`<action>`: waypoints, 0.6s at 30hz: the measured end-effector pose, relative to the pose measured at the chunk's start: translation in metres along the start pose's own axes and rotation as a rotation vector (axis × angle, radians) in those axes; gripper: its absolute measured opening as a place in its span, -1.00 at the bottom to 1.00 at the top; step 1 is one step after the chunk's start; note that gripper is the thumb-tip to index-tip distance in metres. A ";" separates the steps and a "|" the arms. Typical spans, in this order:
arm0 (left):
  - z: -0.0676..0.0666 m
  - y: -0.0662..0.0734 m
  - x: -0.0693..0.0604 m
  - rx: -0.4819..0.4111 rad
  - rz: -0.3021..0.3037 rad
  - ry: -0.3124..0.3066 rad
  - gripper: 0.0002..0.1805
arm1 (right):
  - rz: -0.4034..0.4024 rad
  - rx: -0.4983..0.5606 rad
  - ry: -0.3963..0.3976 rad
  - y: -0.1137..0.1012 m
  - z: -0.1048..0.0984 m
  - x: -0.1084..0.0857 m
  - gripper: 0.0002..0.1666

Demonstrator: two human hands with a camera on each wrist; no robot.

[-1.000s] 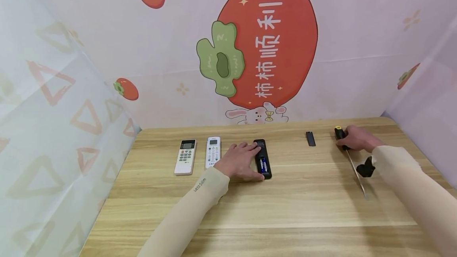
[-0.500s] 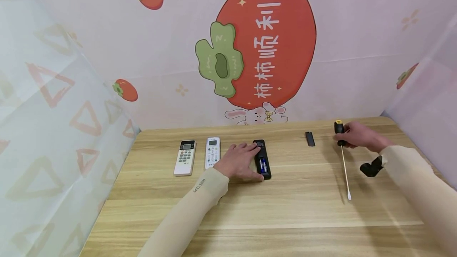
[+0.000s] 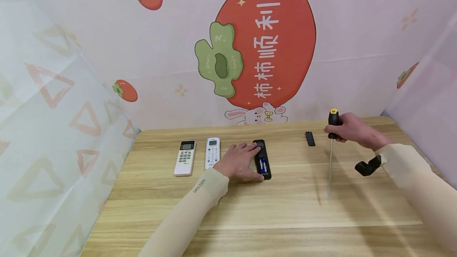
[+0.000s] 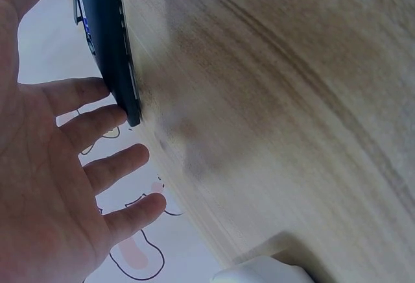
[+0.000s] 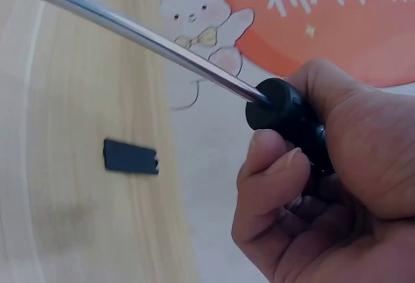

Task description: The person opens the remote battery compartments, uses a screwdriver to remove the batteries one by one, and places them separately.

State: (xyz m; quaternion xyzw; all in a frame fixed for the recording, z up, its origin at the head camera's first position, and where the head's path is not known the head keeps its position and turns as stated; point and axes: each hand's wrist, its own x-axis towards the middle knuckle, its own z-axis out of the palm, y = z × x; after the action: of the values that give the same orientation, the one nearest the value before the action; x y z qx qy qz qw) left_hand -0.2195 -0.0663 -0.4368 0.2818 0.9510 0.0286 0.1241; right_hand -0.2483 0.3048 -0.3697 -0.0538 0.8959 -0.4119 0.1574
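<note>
Head: pale remotes at left, a small black cover between the black remote and the screwdriver, tip pointing personward, right hand gripping its handle! Left wrist: left hand spread wide, touching the black remote. Right wrist: shaft slanting up-left.

Place: booth-like nook, sheet-lined on three sides; kind of building not determinable. Table: wood-grain top, far corners rounded. Behind table: pale pink sheet, printed with large red persimmon, white lettering, cartoon rabbit. Left of table: whitish sheet, creased, triangle motifs. Right of table: plain-looking pale sheet.
</note>
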 end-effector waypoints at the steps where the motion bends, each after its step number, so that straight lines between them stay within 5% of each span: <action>1: 0.000 0.000 0.000 -0.002 0.000 0.000 0.07 | -0.002 0.008 0.012 -0.003 0.000 0.000 -0.64; 11: 0.000 0.000 0.000 -0.011 -0.005 0.005 0.07 | -0.111 0.145 0.145 -0.011 0.001 -0.004 -0.67; 18: 0.002 -0.002 0.002 -0.010 -0.006 0.006 0.08 | -0.176 0.173 0.153 -0.014 0.003 -0.008 -0.63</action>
State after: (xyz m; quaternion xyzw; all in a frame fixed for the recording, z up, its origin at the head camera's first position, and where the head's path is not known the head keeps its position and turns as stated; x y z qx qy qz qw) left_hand -0.2212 -0.0668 -0.4397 0.2781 0.9521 0.0339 0.1228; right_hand -0.2401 0.2951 -0.3586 -0.0869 0.8581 -0.5029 0.0561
